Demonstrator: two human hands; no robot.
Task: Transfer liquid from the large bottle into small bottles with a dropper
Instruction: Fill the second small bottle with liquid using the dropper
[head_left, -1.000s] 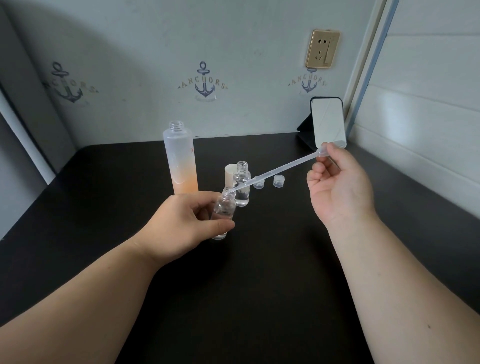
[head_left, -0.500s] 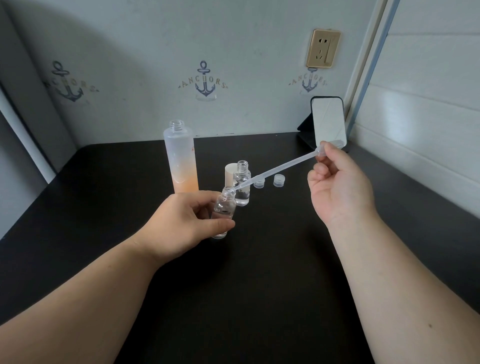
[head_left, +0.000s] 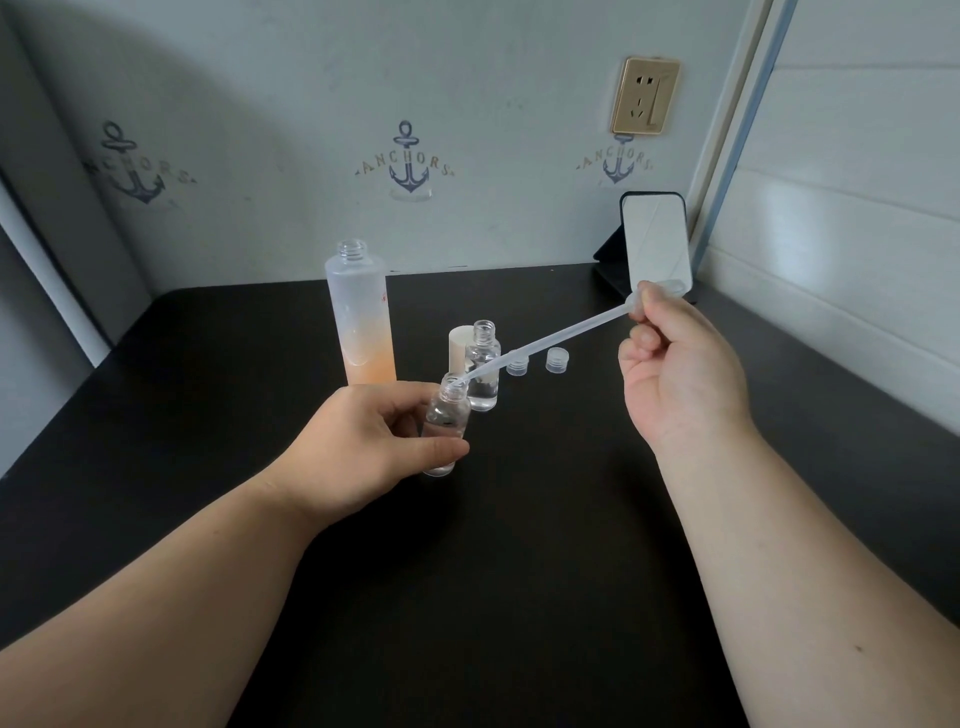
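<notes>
Left hand (head_left: 358, 447) clamped round small clear bottle (head_left: 445, 425); right hand (head_left: 675, 374) pinching plastic dropper (head_left: 545, 343) bulb, tip in neck. Light, slippery, tippable; best gripped mid-body.

Single head-worn view, angled forward and down, close over black table (head_left: 519, 597)

We see only a slight shift: our right hand (head_left: 680, 379), pinching the bulb of the dropper (head_left: 545, 343), has edged a little toward the held small bottle (head_left: 445, 415), so the dropper's tip now sits slightly farther into that bottle's mouth.
</notes>
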